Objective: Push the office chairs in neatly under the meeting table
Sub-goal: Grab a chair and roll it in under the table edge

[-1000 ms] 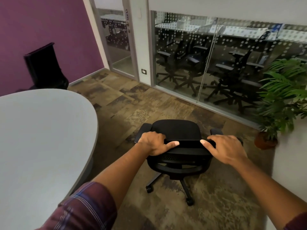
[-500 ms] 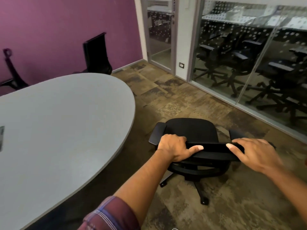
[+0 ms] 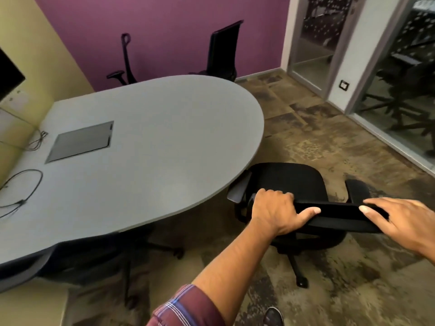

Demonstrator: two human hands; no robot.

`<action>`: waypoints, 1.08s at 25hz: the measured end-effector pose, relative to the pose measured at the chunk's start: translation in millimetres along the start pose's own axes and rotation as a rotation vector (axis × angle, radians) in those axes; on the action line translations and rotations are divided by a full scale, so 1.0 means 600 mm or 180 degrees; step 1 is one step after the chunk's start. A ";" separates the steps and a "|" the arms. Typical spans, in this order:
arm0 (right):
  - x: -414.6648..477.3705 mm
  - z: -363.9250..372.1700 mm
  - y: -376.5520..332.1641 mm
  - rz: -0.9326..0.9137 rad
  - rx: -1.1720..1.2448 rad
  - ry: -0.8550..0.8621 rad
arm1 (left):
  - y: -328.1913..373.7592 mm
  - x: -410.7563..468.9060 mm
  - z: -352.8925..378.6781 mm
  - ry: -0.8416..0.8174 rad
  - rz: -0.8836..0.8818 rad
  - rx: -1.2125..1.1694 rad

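Observation:
A black office chair (image 3: 288, 182) on castors stands at the rounded end of the grey meeting table (image 3: 146, 147), its left armrest just at the table's edge. My left hand (image 3: 275, 211) is wrapped around the left part of the chair's backrest top. My right hand (image 3: 404, 220) lies on the right part of the backrest top, fingers spread along it. Two more black chairs, one tall-backed (image 3: 223, 50) and one thin-framed (image 3: 126, 62), stand behind the table by the purple wall.
A metal cable hatch (image 3: 80, 141) sits in the tabletop, with loose cables (image 3: 21, 191) at the left. A glass partition (image 3: 400, 90) and door run along the right. Patterned carpet covers the floor. My shoe (image 3: 273, 316) shows at the bottom.
The chair has rolled left toward the table, both hands staying on its backrest. My view has swung left, so more of the table and the far chairs show.

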State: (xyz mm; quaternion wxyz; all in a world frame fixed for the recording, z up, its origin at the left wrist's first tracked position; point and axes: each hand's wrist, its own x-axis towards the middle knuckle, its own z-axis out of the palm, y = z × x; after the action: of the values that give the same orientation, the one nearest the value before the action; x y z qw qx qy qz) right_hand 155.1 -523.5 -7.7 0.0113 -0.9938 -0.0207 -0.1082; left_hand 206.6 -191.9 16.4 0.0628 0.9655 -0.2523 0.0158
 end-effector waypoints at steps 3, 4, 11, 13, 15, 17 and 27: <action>0.019 -0.009 -0.058 -0.0226 0.0073 -0.0104 | -0.034 -0.049 0.001 0.0171 -0.0264 0.0012; 0.023 -0.002 -0.071 -0.0347 0.0087 -0.0133 | -0.041 -0.073 0.005 0.0193 -0.0345 -0.0042; 0.094 -0.002 -0.098 -0.0688 0.0257 -0.0388 | -0.043 -0.128 -0.007 0.0265 -0.0804 -0.0064; 0.107 0.006 -0.117 -0.0829 0.0306 -0.0349 | -0.049 -0.145 -0.006 0.0315 -0.1004 -0.0072; 0.129 0.007 -0.136 -0.0925 0.0319 -0.0318 | -0.063 -0.149 -0.006 0.0399 -0.1061 -0.0016; 0.146 0.011 -0.157 -0.1022 0.0403 -0.0257 | -0.079 -0.152 -0.003 0.0461 -0.1152 -0.0017; 0.268 0.024 -0.225 -0.1494 0.0680 -0.0284 | -0.145 -0.111 0.001 0.0672 -0.1577 0.0080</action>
State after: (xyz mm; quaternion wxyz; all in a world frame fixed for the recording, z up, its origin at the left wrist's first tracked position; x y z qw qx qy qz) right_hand 309.1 -382.1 15.3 0.0898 -0.9588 -0.2625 -0.0611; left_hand 191.2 -84.5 2.0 0.0787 0.9915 -0.0001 0.1037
